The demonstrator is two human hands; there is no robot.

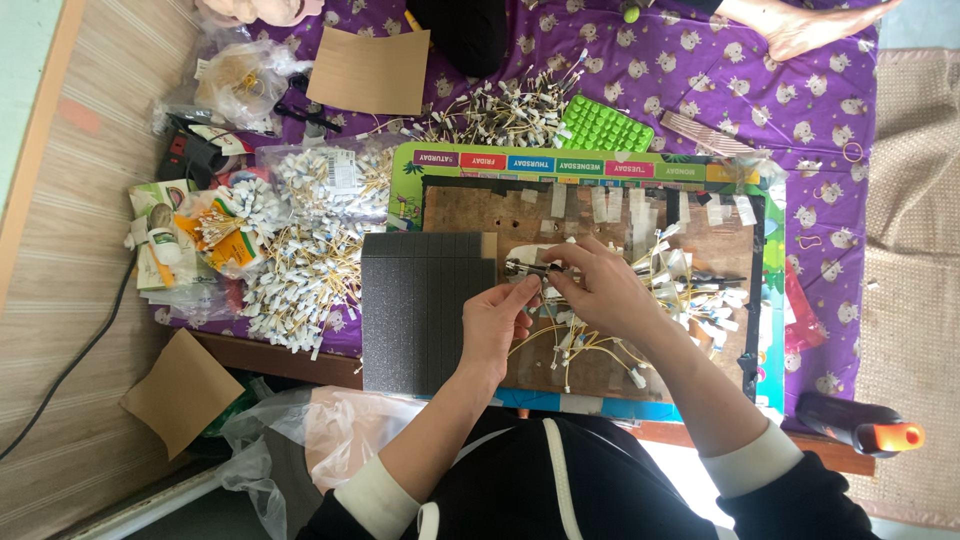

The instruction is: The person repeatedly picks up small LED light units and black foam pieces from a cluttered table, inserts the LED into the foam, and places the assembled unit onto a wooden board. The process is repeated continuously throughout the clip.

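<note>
My left hand and my right hand meet over a brown work board. Both pinch a small white-tipped wire piece between their fingertips. Just above the fingers lies a metal tool on the board. Loose yellow wires with white connectors lie scattered under and to the right of my right hand. A dark grey foam block lies beside my left hand, at the board's left edge.
Heaps of white-tipped wires lie left on the purple cloth, more wires and a green mould tray behind the board. A glue gun lies right. Another person's foot rests at the top right. Cardboard pieces and plastic bags surround.
</note>
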